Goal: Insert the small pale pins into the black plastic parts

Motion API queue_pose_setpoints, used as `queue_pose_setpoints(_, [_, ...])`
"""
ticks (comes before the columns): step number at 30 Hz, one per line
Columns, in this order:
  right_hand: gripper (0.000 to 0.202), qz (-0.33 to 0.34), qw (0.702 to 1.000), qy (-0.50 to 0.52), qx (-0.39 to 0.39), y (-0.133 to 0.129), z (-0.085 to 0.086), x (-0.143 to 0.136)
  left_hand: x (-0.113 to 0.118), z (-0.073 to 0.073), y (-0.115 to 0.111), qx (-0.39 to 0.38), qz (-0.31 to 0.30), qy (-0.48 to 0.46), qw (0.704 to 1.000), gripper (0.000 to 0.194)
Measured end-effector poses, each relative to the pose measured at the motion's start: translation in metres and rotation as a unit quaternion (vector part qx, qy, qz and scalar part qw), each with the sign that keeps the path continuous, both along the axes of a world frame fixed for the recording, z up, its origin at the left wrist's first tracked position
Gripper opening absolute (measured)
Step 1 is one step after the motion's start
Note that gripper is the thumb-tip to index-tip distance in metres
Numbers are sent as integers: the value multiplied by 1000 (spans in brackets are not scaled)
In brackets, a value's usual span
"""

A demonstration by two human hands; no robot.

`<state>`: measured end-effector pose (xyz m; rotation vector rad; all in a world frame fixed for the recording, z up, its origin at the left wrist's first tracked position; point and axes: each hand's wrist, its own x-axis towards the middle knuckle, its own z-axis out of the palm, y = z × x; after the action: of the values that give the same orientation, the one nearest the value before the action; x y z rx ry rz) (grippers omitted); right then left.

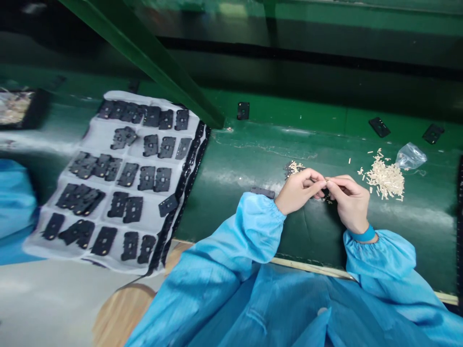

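Note:
My left hand (301, 189) and my right hand (351, 201) meet above the green bench, thumbs and fingertips pinched together. Whatever is between them is too small and covered to make out. Under and behind the fingers lie some dark parts, partly hidden, with a few small pale pieces (295, 166) just beyond my left hand. To the right of my right hand a heap of small cream-coloured pieces (386, 178) is spread on the bench. A flat black plastic part (263, 193) rests beside my left cuff.
A large tray with a pale lining (144, 147) holds rows of black plastic parts on the left. A clear plastic bag (411, 156) touches the heap. Single black parts (243, 111) lie along the back. A green post (155, 60) slants overhead. Another person's blue sleeve (16, 207) shows at left.

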<state>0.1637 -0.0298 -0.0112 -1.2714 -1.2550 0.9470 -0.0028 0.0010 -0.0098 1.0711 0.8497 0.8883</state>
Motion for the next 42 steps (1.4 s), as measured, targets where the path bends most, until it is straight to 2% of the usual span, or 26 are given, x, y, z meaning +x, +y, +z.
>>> queue_pose_setpoints(4, [10,14,1000,-25,-3,1,3,1,-1,-5,1,22,-4,14,1000,41])
queue_pose_setpoints(7, [11,46,995,-93,-8,3,8,4,-6,-8,3,53,8,79,995,26])
queue_pose_setpoints(10, [14,92,986,-139,-23,5,13,7,-11,-8,6,68,9,132,989,20])
queue_pose_setpoints(15, [18,120,987,-55,-92,7,17,7,-11,-4,7,60,1,116,991,22])
queue_pose_setpoints(18, [17,99,990,-21,-102,7,19,4,-8,-4,3,118,19,129,984,21])
queue_pose_setpoints(22, [18,70,992,-24,-103,7,18,1,-7,-5,-1,246,57,196,948,16])
queue_pose_setpoints(27, [26,30,993,-39,-112,5,15,0,-8,-7,-3,368,78,276,885,15])
queue_pose_setpoints(31, [29,23,992,-68,-107,4,11,0,-8,-10,-5,436,95,321,835,13])
queue_pose_setpoints(34, [29,23,989,-113,-89,2,9,0,-10,-12,-5,462,83,348,812,16])
queue_pose_setpoints(37, [26,32,984,-160,-65,1,9,1,-11,-12,-5,448,51,363,815,20])
queue_pose_setpoints(42, [20,52,974,-220,-1,1,11,2,-12,-10,-3,375,26,344,860,17])
